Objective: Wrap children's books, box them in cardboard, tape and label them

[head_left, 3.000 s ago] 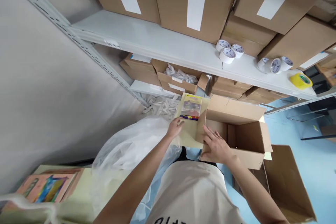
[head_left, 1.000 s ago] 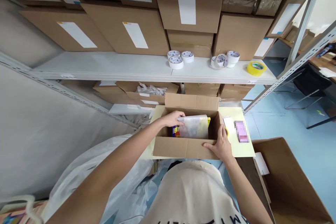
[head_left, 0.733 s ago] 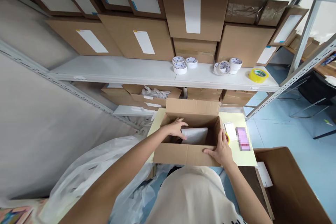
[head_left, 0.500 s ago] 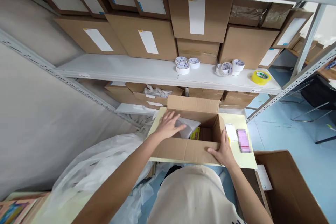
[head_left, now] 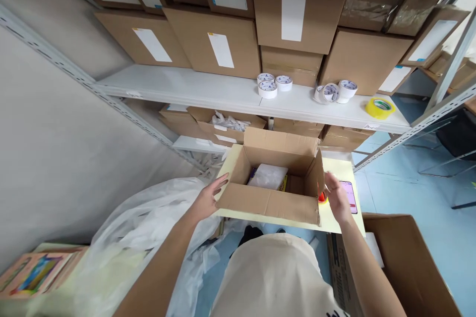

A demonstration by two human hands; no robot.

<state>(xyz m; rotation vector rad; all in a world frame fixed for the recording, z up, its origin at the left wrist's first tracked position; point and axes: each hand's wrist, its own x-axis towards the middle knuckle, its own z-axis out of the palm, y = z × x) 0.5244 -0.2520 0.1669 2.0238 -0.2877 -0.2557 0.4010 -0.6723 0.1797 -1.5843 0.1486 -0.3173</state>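
An unsealed cardboard box (head_left: 275,202) stands on a pale yellow board, its near and far flaps folded outward. Inside lie a translucent white plastic-wrapped item (head_left: 268,176) and, partly beneath it, a yellow-and-dark package (head_left: 283,184). At the box's left side is my left hand (head_left: 208,199), fingers stretched toward the wall, holding nothing. My right hand (head_left: 337,199) is beside the right flap, fingers extended and slightly blurred. A roll of tape (head_left: 322,197) with red and yellow shows between that hand and the box. Right of the hand, a phone (head_left: 348,196) with a pink screen lies on the board.
Ahead, a metal shelf (head_left: 178,84) carries cardboard boxes, white tape rolls (head_left: 267,89) and a yellow tape roll (head_left: 379,108). Plastic sheeting (head_left: 137,237) bulges at left near books (head_left: 37,272). A large open carton (head_left: 409,257) stands on the floor at right.
My left hand has left the wrapped item inside the box and moved out to its left side. My right hand has come off the box's right corner and shifted right. The view has tilted slightly.
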